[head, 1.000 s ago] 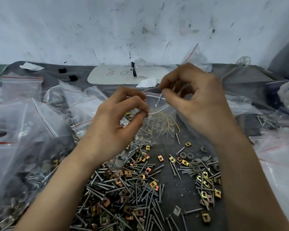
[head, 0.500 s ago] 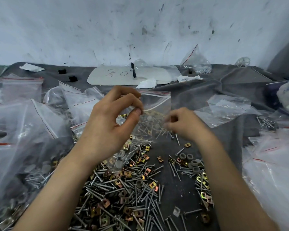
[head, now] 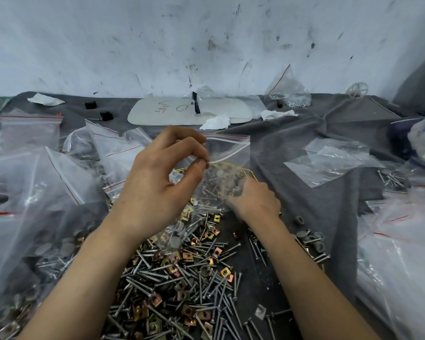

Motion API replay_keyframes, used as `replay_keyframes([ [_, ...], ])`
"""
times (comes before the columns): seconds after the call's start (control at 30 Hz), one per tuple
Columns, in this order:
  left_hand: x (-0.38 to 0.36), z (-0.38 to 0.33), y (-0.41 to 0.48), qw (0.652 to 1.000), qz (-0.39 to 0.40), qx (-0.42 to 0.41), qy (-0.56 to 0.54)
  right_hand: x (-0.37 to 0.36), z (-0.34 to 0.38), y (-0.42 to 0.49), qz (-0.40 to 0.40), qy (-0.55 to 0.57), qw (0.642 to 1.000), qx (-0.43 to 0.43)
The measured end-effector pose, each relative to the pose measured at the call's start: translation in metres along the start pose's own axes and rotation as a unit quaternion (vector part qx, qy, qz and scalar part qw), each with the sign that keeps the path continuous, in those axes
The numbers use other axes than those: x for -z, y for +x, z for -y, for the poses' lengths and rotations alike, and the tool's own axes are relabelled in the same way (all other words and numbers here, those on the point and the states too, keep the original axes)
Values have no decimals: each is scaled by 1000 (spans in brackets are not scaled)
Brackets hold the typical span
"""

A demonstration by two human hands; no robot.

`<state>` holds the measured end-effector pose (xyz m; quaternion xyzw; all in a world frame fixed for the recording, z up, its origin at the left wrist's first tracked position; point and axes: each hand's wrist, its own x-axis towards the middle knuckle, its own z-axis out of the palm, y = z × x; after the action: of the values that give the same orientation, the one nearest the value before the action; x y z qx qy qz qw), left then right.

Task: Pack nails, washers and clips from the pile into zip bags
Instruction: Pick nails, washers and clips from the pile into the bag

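Observation:
My left hand (head: 162,182) pinches the rim of a clear zip bag (head: 231,150) with a red stripe and holds it up, mouth open. Nails, grey washers and a yellow wire show through its lower part. My right hand (head: 254,203) is low at the bag's bottom right corner, knuckles up, its fingers curled down where the bag meets the pile. The fingertips are hidden, so what they hold cannot be made out. The pile (head: 182,278) of steel nails and brass-coloured clips spreads on the grey cloth below both forearms. Loose grey washers (head: 309,239) lie to its right.
Filled zip bags (head: 22,192) crowd the left side, and more bags (head: 390,266) lie on the right. Flat empty bags (head: 329,160) rest behind my right hand. A white board (head: 182,111) and a bag of small parts (head: 290,94) sit by the wall.
My right hand came down from the bag's mouth, where it held a nail, to the pile at the bag's bottom. My left hand kept its hold on the bag's rim.

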<state>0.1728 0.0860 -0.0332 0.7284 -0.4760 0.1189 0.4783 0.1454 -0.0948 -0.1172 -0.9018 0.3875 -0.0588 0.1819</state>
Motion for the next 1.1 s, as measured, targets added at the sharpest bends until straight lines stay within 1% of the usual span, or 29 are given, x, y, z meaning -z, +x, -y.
replay_keyframes([
  [0.13, 1, 0, 0, 1000, 1, 0, 0, -5, 0, -1, -38, 21, 998, 40],
  [0.23, 1, 0, 0, 1000, 1, 1, 5, -3, -3, 1, -24, 42, 997, 53],
  [0.3, 2, -1, 1, 1000, 1, 2, 10, 5, -5, 4, -3, 103, 993, 60],
  [0.37, 3, -1, 1, 1000, 1, 3, 10, 20, -9, 8, -7, 184, 978, 93],
  [0.43, 3, 0, 1, 1000, 0, 3, 7, 42, -10, 8, -34, 267, 956, 118],
  [0.5, 3, 0, 1, 1000, 2, 2, -1, 64, -10, 2, -69, 357, 922, 131],
  [0.57, 2, 0, 0, 1000, 5, -2, -12, 84, -5, -9, -113, 436, 880, 153],
  [0.63, 1, -1, 0, 1000, 13, -9, -21, 101, 1, -24, -140, 511, 828, 184],
  [0.67, 1, -2, 0, 999, 19, -14, -22, 108, 5, -32, -144, 541, 804, 203],
  [0.7, 1, -2, 0, 999, 26, -18, -23, 114, 9, -39, -146, 556, 787, 224],
  [0.73, 0, -3, -1, 999, 32, -22, -26, 118, 12, -46, -148, 556, 780, 246],
  [0.77, 0, -3, -1, 999, 36, -25, -29, 120, 15, -51, -152, 541, 783, 267],
  [0.87, 0, -5, -1, 998, 37, -33, -29, 119, 21, -59, -157, 436, 827, 318],
  [0.93, 0, -5, 0, 998, 35, -31, -29, 118, 22, -59, -144, 384, 847, 337],
  [1.0, 1, -5, 0, 999, 29, -32, -25, 116, 19, -55, -136, 398, 844, 334],
  [1.07, 2, -4, 0, 999, 16, -31, -15, 115, 13, -46, -157, 439, 834, 296],
  [1.1, 2, -4, 0, 1000, 9, -28, -10, 113, 9, -38, -175, 444, 837, 269],
])
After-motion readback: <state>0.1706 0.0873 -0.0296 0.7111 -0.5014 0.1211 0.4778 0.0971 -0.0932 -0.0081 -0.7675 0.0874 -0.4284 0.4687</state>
